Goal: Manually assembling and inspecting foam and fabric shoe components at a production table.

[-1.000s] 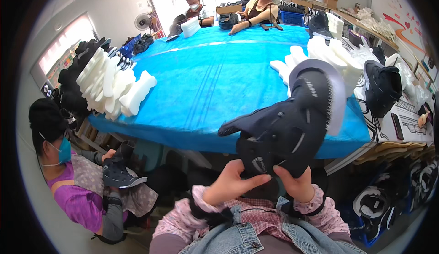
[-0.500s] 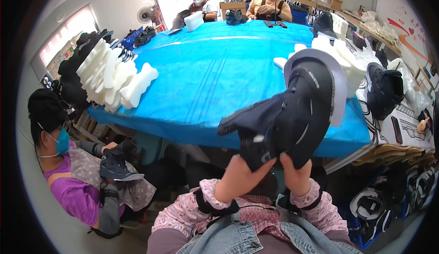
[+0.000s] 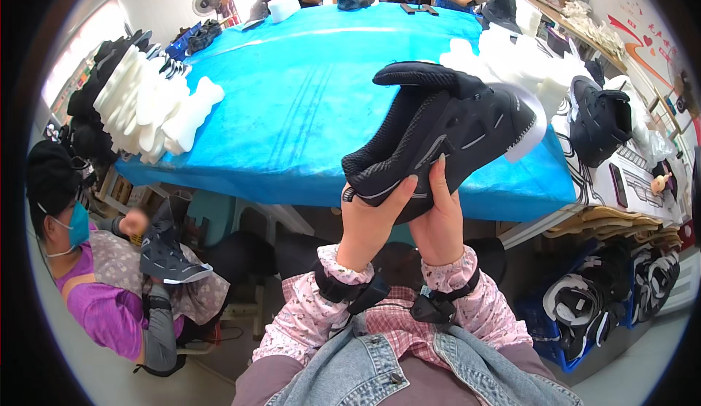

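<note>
A black shoe upper (image 3: 467, 125) is held up over the near edge of the blue-covered table, its toe toward the far right and its collar opening facing left. A pale sheet edge (image 3: 531, 132) shows around the toe. My left hand (image 3: 376, 216) grips the heel end, thumb lying along the side. My right hand (image 3: 438, 220) is closed on the underside at mid-length, thumb pointing up along the side. Both palms are close together; the fingers behind the shoe are hidden.
White foam pieces (image 3: 146, 103) stack at the table's left; more white pieces (image 3: 504, 59) lie on the right. Another black shoe upper (image 3: 595, 121) and a phone (image 3: 619, 185) rest at the right. A co-worker (image 3: 95, 274) sits at the left holding a shoe. Blue crates (image 3: 544, 326) stand lower right.
Both my hands have moved left and up, turning the shoe upper from sole-side view to show its side and opening. The far right co-worker has stretched an arm toward a shoe.
</note>
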### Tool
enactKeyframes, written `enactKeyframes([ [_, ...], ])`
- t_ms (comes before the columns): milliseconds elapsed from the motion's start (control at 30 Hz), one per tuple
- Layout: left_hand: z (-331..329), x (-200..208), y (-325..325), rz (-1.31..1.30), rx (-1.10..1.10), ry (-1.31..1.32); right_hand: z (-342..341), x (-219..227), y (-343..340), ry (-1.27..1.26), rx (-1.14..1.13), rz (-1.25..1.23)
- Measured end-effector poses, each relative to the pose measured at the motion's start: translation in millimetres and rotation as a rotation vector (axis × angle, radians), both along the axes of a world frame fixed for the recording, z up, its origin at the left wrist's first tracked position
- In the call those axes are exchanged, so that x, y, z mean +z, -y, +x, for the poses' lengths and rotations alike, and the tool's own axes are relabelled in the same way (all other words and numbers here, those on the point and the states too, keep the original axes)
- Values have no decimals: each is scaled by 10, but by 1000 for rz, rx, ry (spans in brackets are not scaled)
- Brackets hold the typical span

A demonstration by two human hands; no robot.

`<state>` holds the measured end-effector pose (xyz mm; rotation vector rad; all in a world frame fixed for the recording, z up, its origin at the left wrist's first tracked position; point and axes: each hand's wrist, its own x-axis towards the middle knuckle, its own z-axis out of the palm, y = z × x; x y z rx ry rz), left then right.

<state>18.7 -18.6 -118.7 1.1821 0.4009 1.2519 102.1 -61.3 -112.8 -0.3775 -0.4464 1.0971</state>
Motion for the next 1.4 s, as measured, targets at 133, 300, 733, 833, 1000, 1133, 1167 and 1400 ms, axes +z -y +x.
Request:
enactKeyframes([
  [133,3,-50,-40,102,19,-89,55,-158,-17,27,5,-25],
  [300,-68,-126,-180,186,108,-162,152,-243,-86,47,184,-28],
  [733,61,-371,-63,842,370,-718,600,-115,92,1735,-447,-433],
  [833,-80,-416,-32,802,351,-650,1004,-206,217,1458,-570,-281],
  [1000,-357,-663,-419,863,324,-1065,2152,278,693,1864,-1312,-56],
  [1133,-619,-1140,-710,802,327,-1281,3118,1075,882,2211,-1716,-220],
  [1167,-599,-1161,-687,807,321,-1274,3398,1211,942,2270,-1693,-348],
  [1400,-538,-1133,-678,879,356,-1441,4478,1645,1122,2473,-1037,-1136],
])
